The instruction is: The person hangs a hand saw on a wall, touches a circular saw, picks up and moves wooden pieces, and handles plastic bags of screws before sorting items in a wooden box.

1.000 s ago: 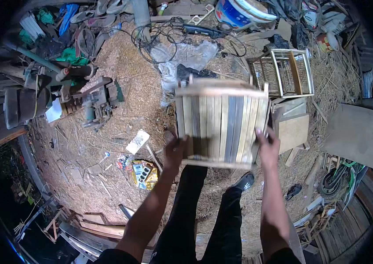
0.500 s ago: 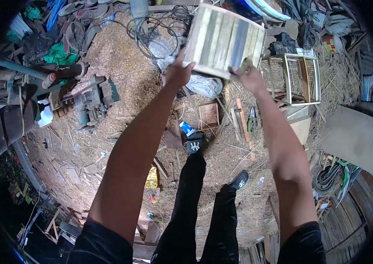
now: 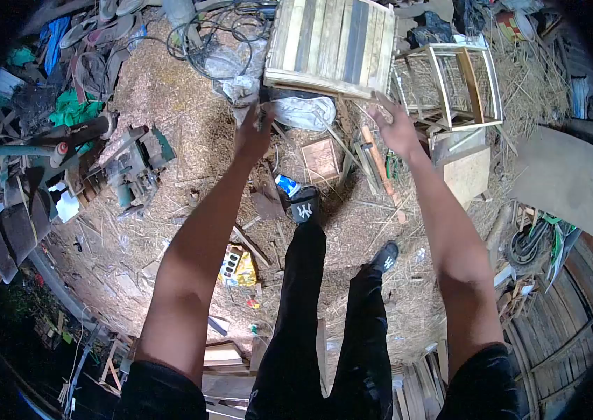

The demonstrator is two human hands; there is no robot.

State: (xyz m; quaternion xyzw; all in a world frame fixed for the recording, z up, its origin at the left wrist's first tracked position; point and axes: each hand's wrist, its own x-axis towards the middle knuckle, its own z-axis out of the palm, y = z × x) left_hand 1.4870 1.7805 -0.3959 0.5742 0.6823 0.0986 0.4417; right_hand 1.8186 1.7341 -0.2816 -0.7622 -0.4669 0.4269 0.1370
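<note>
The stripy wooden box point(image 3: 331, 43) sits on the floor point(image 3: 191, 161) at the top middle of the frame. Near its bottom corners, the left hand point(image 3: 254, 131) and right hand point(image 3: 393, 126) each have an open grip, with fingers spread. To the right is a wooden frame point(image 3: 475, 77), and below the box is a small wooden tray point(image 3: 321, 160).

Slatted wood panel point(image 3: 331, 45) at top of view, both hands just below its near edge, left point(image 3: 253, 136) and right point(image 3: 398, 131) open; wooden frame point(image 3: 475, 87) right of it.
</note>
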